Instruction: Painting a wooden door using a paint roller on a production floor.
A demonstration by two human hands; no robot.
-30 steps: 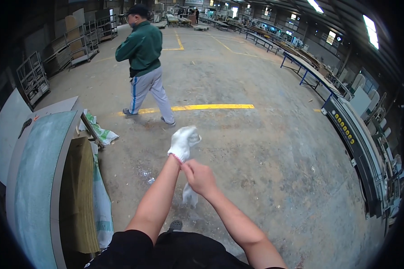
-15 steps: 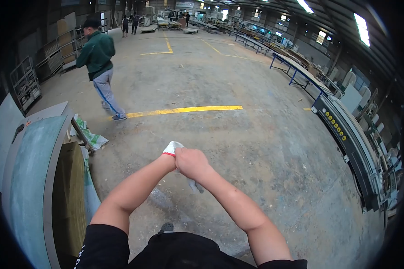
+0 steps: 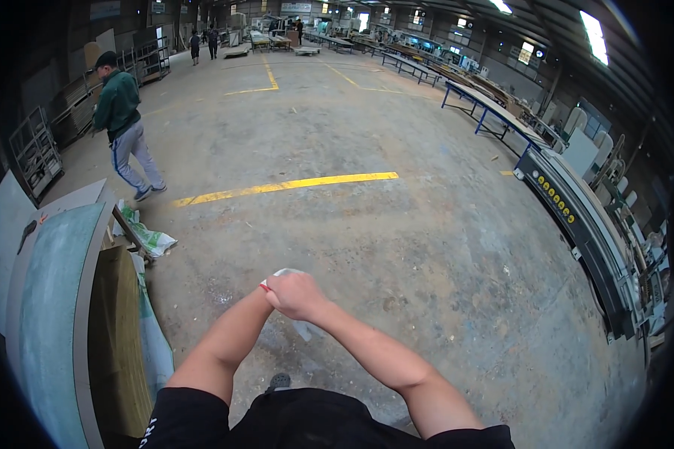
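A white work glove (image 3: 283, 272) with a red cuff edge covers my left hand (image 3: 277, 275). My bare right hand (image 3: 298, 295) is closed on this glove near the wrist and hides most of the left hand, whose fingers I cannot see. Below my right wrist a pale grey-white piece of cloth (image 3: 305, 330) hangs down, perhaps a second glove; what holds it is hidden. Both forearms come together in front of my body, above the concrete floor.
At the left, greenish sheets (image 3: 56, 299) lie over a stack of boards (image 3: 120, 337), beside a crumpled plastic sack (image 3: 148, 233). A person in a green top (image 3: 120, 105) walks beyond. On the right stand a long machine (image 3: 569, 239) and a blue-legged roller table (image 3: 494, 116). A yellow line (image 3: 292, 185) crosses the floor.
Both hands have moved slightly down and left, and less of the white glove shows past my right hand. The person in the green top has stepped further left.
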